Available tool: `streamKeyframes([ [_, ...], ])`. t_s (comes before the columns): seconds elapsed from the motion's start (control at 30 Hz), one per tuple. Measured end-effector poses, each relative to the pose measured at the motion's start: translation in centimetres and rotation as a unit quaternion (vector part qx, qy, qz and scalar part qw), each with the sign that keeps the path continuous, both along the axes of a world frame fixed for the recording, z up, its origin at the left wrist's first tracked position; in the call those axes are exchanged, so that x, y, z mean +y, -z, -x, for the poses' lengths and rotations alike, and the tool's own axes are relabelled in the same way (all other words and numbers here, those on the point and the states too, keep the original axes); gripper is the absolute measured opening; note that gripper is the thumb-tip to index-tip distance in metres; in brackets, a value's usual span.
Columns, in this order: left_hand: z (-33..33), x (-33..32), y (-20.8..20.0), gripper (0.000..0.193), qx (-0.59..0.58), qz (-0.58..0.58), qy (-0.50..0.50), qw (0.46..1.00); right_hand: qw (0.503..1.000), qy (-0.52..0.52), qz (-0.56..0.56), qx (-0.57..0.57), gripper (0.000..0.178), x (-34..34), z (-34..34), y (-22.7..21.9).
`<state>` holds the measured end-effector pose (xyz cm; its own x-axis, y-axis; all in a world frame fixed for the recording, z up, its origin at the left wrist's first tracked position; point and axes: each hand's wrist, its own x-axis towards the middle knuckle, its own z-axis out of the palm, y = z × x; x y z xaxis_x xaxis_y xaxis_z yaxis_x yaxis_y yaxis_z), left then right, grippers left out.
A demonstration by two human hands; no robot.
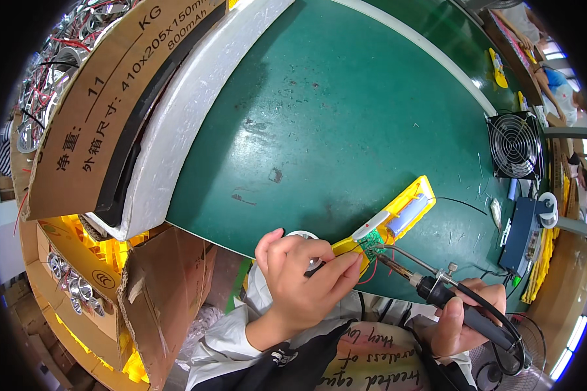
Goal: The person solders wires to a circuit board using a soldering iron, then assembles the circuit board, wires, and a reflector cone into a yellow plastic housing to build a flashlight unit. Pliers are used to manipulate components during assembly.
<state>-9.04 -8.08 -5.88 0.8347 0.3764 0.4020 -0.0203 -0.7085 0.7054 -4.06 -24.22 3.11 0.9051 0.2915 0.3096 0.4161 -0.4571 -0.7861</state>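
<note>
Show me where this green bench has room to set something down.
Widest free patch: the green tabletop between the white foam and the black fan, scuffed but bare in the middle. Crowded: the near edge, with left hand, yellow housing, soldering iron and right hand; the right side, around the blue box.

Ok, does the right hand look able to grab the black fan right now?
Probably not as things stand: the right hand is wrapped around the soldering iron, and the black fan stands well beyond it, across the table.
</note>
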Motion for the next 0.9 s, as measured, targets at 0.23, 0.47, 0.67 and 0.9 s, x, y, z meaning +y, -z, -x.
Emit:
streamKeyframes([
  [0.23,0.0,-0.01,-0.04,0.015,-0.002,-0.006,0.004,1.0,0.999,-0.01,0.014,0.028,0.03,-0.48,-0.02,0.11],
  [0.47,-0.1,0.03,0.07,0.016,-0.005,-0.032,0.005,0.999,1.0,0.006,0.015,0.014,0.029,-0.27,0.06,0.05],
  [0.67,-0.16,0.04,0.07,0.016,-0.003,-0.03,0.002,1.0,0.998,0.006,0.029,0.048,0.029,-0.72,0.18,-0.21],
  [0.9,-0.14,-0.02,0.12,0.016,-0.007,-0.018,-0.001,1.0,0.999,-0.001,0.007,0.033,0.027,-0.24,0.08,-0.03],
])
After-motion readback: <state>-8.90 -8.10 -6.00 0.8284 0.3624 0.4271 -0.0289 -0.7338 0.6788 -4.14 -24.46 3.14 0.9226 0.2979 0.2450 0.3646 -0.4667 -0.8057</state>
